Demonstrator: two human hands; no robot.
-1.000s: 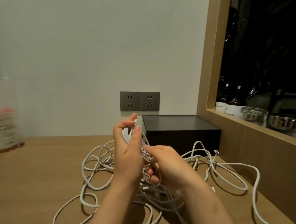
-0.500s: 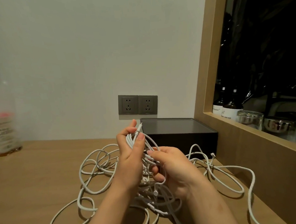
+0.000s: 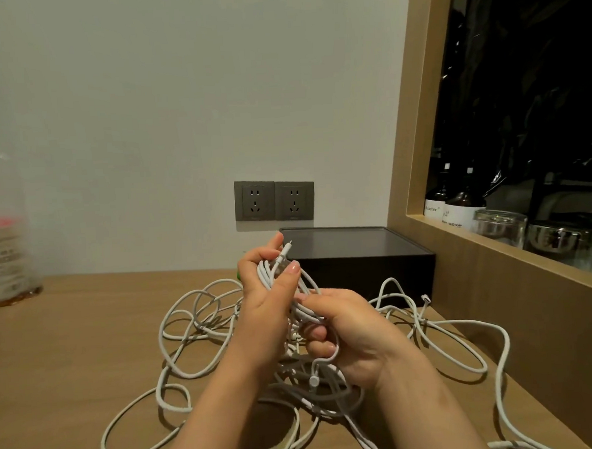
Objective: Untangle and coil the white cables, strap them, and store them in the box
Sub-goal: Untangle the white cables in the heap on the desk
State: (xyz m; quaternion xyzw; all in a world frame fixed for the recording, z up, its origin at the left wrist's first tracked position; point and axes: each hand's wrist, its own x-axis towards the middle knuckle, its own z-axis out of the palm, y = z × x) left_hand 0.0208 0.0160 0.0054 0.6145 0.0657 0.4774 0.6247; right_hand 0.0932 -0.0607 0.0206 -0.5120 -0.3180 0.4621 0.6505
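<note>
The left hand [image 3: 267, 294] grips a bundle of white cables [image 3: 190, 329]; the right hand [image 3: 348, 331] pinches strands just beside it, above the table [image 3: 71, 356].

Light-brown wooden tabletop [image 3: 71, 356], bearing a flat black rectangular box [image 3: 358, 255] at the back. Tangled white cables [image 3: 209, 332] sprawled just before that box. Blurred clear container with pink label [image 3: 5, 267] far left of it.

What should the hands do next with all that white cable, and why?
Probably the right hand should draw a loop from the white cables into the bundle the left hand grips, since most lies tangled on the table.
</note>
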